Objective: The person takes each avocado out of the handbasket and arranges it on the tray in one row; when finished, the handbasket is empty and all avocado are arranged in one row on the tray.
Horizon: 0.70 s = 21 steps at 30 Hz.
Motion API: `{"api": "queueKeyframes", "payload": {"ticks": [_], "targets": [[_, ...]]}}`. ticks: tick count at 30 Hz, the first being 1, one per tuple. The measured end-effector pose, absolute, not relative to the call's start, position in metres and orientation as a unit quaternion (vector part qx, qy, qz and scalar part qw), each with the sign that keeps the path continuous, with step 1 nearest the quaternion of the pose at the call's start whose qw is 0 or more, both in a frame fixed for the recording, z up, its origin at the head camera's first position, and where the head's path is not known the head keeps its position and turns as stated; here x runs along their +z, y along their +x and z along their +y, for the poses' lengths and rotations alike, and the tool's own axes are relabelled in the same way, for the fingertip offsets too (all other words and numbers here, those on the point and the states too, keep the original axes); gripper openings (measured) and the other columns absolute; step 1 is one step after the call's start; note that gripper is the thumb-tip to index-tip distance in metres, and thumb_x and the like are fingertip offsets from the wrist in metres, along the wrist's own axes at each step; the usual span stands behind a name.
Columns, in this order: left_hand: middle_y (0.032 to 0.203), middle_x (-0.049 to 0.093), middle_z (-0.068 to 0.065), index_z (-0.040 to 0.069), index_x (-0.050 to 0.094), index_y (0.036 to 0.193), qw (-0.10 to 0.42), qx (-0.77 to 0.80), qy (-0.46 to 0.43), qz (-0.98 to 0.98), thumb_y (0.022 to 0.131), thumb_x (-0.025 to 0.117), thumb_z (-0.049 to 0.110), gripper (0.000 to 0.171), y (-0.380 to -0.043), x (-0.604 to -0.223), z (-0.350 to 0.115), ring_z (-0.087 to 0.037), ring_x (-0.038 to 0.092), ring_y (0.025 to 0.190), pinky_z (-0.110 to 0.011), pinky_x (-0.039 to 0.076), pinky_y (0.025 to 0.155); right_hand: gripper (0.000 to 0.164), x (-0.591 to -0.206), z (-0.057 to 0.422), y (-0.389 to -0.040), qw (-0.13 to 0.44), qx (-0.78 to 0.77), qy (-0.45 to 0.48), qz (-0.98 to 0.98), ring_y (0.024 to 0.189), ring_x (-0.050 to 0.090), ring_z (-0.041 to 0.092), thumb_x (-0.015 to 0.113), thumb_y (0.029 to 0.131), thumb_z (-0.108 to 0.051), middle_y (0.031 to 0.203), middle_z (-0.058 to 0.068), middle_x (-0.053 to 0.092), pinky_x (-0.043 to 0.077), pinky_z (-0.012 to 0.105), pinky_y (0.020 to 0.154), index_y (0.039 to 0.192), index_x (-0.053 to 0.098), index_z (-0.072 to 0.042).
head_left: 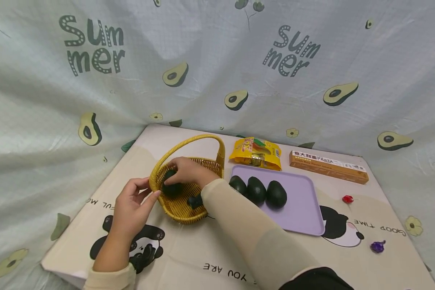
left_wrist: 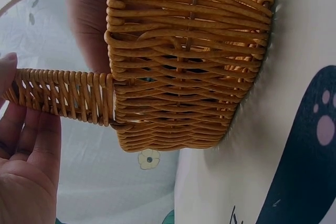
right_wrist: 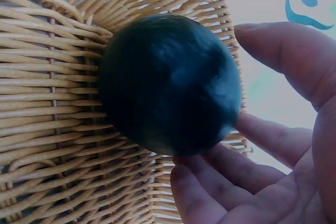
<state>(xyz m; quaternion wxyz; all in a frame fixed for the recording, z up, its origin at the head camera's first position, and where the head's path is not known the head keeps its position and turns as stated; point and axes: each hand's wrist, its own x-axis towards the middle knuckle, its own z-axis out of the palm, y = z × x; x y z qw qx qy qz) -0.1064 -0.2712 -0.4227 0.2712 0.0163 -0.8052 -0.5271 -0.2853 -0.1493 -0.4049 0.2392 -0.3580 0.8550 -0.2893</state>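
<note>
A yellow wicker basket (head_left: 185, 219) with a tall arched handle stands on the table. My left hand (head_left: 132, 205) holds the basket where the handle meets the rim; in the left wrist view the thumb and fingers (left_wrist: 44, 145) are on either side of the woven handle (left_wrist: 63, 95). My right hand (head_left: 188, 171) reaches inside the basket with its fingers around a dark green avocado (head_left: 171, 187). Close up in the right wrist view, the avocado (right_wrist: 170, 85) lies against the wicker wall, thumb above and fingers (right_wrist: 205, 192) below it. Its underside is hidden.
Right of the basket lies a lilac tray (head_left: 304, 217) with three avocados (head_left: 276, 195) in view, partly behind my right sleeve. Behind are a yellow snack bag (head_left: 255, 154) and a pasta box (head_left: 328, 167). A red wrapped piece (head_left: 347, 199) and a purple one (head_left: 378, 247) lie far right.
</note>
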Motion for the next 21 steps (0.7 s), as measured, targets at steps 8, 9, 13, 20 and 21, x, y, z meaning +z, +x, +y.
{"api": "queueKeyframes", "payload": {"ticks": [8, 9, 13, 20, 21], "targets": [[0.126, 0.061, -0.007, -0.002, 0.056, 0.124, 0.273, -0.527, 0.017, -0.805, 0.091, 0.073, -0.005, 0.037, -0.1066, -0.4229, -0.2706, -0.022, 0.063, 0.124, -0.013, 0.051, 0.100, 0.070, -0.4072, -0.1509, -0.2830, 0.238, -0.281, -0.351, 0.861, 0.125, 0.059, 0.018, 0.082, 0.088, -0.034, 0.143, 0.008, 0.060, 0.052, 0.032, 0.108, 0.147, 0.054, -0.008], [0.127, 0.061, -0.007, -0.002, 0.056, 0.124, 0.273, -0.527, 0.017, -0.804, 0.091, 0.073, -0.005, 0.037, -0.1067, -0.4229, -0.2705, -0.022, 0.063, 0.124, -0.013, 0.051, 0.100, 0.070, -0.4070, -0.1512, -0.2827, 0.237, -0.280, -0.350, 0.862, 0.125, 0.059, 0.018, 0.082, 0.088, -0.034, 0.143, 0.008, 0.060, 0.052, 0.032, 0.108, 0.147, 0.054, -0.007], [0.127, 0.061, -0.007, -0.002, 0.056, 0.124, 0.273, -0.529, 0.016, -0.803, 0.091, 0.073, -0.004, 0.037, -0.1074, -0.4227, -0.2704, -0.023, 0.063, 0.124, -0.014, 0.051, 0.100, 0.069, -0.4070, -0.1529, -0.2820, 0.230, -0.277, -0.345, 0.867, 0.124, 0.058, 0.018, 0.082, 0.087, -0.035, 0.143, 0.007, 0.060, 0.052, 0.033, 0.109, 0.145, 0.056, -0.007], [0.126, 0.061, -0.008, -0.003, 0.057, 0.123, 0.278, -0.529, 0.011, -0.802, 0.090, 0.073, -0.006, 0.036, -0.1070, -0.4237, -0.2712, -0.024, 0.063, 0.124, -0.014, 0.051, 0.101, 0.067, -0.4111, -0.1549, -0.2792, 0.237, -0.274, -0.348, 0.865, 0.128, 0.055, 0.017, 0.084, 0.085, -0.038, 0.145, 0.003, 0.059, 0.049, 0.036, 0.113, 0.143, 0.059, -0.014], [0.125, 0.061, -0.008, -0.003, 0.057, 0.123, 0.278, -0.529, 0.010, -0.802, 0.090, 0.073, -0.006, 0.036, -0.1069, -0.4239, -0.2714, -0.023, 0.062, 0.124, -0.014, 0.051, 0.101, 0.066, -0.4115, -0.1551, -0.2789, 0.238, -0.274, -0.349, 0.864, 0.129, 0.055, 0.017, 0.084, 0.085, -0.038, 0.145, 0.003, 0.058, 0.048, 0.036, 0.113, 0.142, 0.059, -0.015]]}}
